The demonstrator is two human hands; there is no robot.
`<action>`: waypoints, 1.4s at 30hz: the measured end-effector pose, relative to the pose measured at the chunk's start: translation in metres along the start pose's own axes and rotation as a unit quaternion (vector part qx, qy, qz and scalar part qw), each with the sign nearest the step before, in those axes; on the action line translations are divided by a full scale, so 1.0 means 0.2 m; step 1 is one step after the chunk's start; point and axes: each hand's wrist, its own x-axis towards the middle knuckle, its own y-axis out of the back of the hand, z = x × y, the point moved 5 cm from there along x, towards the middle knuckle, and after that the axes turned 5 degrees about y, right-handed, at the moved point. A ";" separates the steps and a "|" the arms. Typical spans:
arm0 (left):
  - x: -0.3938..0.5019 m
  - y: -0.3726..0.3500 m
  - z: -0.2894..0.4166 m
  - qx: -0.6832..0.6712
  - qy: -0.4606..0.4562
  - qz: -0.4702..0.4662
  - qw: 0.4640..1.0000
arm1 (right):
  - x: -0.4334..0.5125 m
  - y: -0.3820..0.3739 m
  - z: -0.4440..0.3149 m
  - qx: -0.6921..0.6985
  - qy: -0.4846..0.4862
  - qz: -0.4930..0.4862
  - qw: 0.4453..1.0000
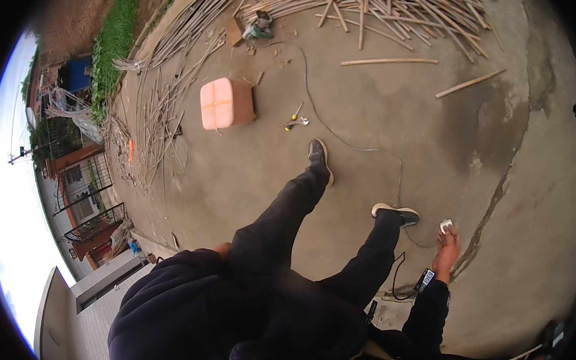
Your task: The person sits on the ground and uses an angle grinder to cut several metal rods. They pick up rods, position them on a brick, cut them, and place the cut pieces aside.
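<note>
My right hand point(448, 247) is out to the right above the concrete ground, its fingers closed on a small white box-shaped object point(446, 225). Strapped near that wrist is a black device point(425, 280) with a printed label and a black cable. Only a sliver of my left hand point(222, 250) shows beside my thigh. The dark sleeve hides the rest, so its fingers cannot be made out. In front of my shoes lie a screwdriver point(297, 111) with a yellow handle and an adjustable wrench point(300, 122).
A peach-coloured padded stool point(224, 103) stands ahead on the left. A grey cord point(334, 135) runs across the ground towards a green power tool point(260, 27). Wooden poles point(396, 15) are heaped at the back, and thin sticks point(158, 118) lie scattered left. A crack point(492, 204) crosses the concrete.
</note>
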 end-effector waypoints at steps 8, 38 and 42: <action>0.20 0.57 -0.28 0.002 -0.011 0.106 0.994 | -0.72 -1.12 -0.66 -0.039 0.044 -0.056 0.997; 0.28 2.16 -1.37 -0.581 0.081 0.206 0.783 | -0.99 -5.22 -1.52 -0.362 0.027 -0.373 0.854; 0.21 2.38 -1.57 -0.618 0.062 0.217 0.753 | -1.10 -5.52 -1.56 -0.378 0.019 -0.392 0.839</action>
